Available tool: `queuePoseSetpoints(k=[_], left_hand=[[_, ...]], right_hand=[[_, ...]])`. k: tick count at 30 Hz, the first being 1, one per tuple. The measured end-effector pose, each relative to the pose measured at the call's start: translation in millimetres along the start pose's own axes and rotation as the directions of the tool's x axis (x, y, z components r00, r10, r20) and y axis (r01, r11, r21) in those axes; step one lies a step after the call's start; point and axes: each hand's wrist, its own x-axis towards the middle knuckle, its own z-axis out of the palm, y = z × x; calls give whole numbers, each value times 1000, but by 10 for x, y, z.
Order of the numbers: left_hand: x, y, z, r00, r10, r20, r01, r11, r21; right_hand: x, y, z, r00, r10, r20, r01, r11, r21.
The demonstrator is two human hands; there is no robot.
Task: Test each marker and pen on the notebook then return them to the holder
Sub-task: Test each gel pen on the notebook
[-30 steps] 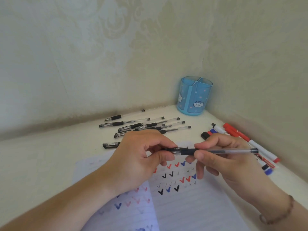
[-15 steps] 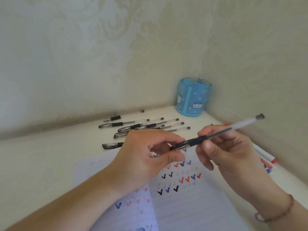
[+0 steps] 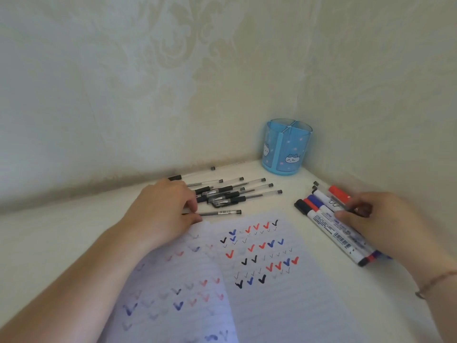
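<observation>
- Left hand (image 3: 163, 214): curled fingers (image 3: 191, 209) pinch a clear pen (image 3: 217, 213) lying on the bench (image 3: 49, 243); pen pile (image 3: 230, 193) just beyond
- Right hand (image 3: 385, 224): fingers curl over the markers (image 3: 329, 219); grip unclear
- Blue holder (image 3: 286, 147) well beyond both; notebook (image 3: 259, 280) between the wrists

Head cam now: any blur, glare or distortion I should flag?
Head view: right hand smeared by motion over the markers; left hand softer-edged but readable; holder and notebook ticks sharp; wide-angle bowing at the wall corner; soft, even light, no glare, faint shadows.
</observation>
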Motion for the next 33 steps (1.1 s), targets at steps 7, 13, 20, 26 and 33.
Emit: queuePoseSetpoints(k=[7, 13, 20, 26, 33], left_hand=[[-13, 77, -40, 994, 73, -84, -79, 994, -74], [-152, 446, -55, 923, 313, -222, -357, 912, -201], [-144, 439, 11, 933, 308, -184, -355, 869, -345], [-237, 609, 5, 912, 356, -203, -410, 798, -441], [-241, 612, 0, 957, 275, -92, -272, 739, -616]], right_hand=[[-33, -61, 54, 979, -101, -180, 103, 995, -1], [-427, -551, 213, 795, -556, -244, 601, 776, 191], [-417, -570, 202, 872, -425, -242, 474, 613, 632], [-532, -699, 243, 906, -423, -8, 143, 288, 947], [-497, -710, 254, 872, -490, 15, 136, 271, 953]])
